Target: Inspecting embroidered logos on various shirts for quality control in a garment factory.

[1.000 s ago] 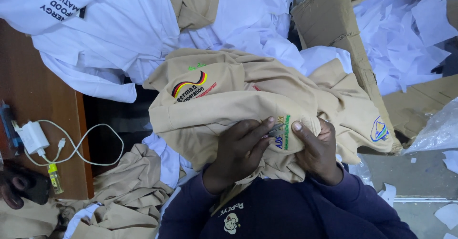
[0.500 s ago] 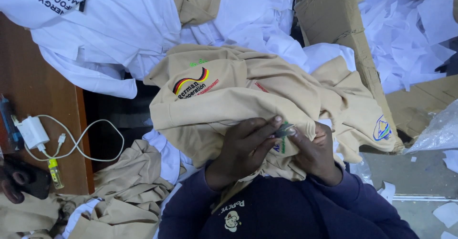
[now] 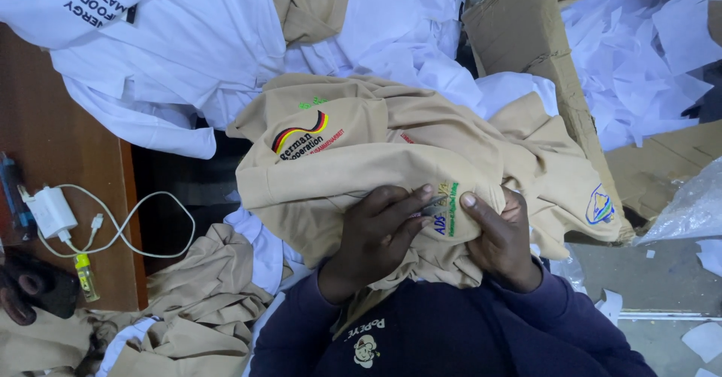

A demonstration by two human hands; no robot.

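Both hands pinch a tan shirt held up against the chest.

The left hand [image 3: 376, 238] is curled with fingers bent over the tan shirt [image 3: 391, 159], its fingertips pressing a small dark tool, too small to tell what kind, against a stitched blue and green emblem [image 3: 445, 210]; the right hand [image 3: 500, 238] grips the cloth just beside it, forefinger pointing up at that emblem. On the shirt's upper left sits a curved black, red and yellow badge [image 3: 299, 133], and near its right edge a small blue round badge [image 3: 599, 205]. Behind lie white shirts [image 3: 210, 54], one with dark lettering, and a brown cardboard box [image 3: 538, 46] full of white paper scraps [image 3: 639, 39]. To the left, a white charger [image 3: 49, 211] with its looped cable rests on the wooden worktop [image 3: 60, 144].
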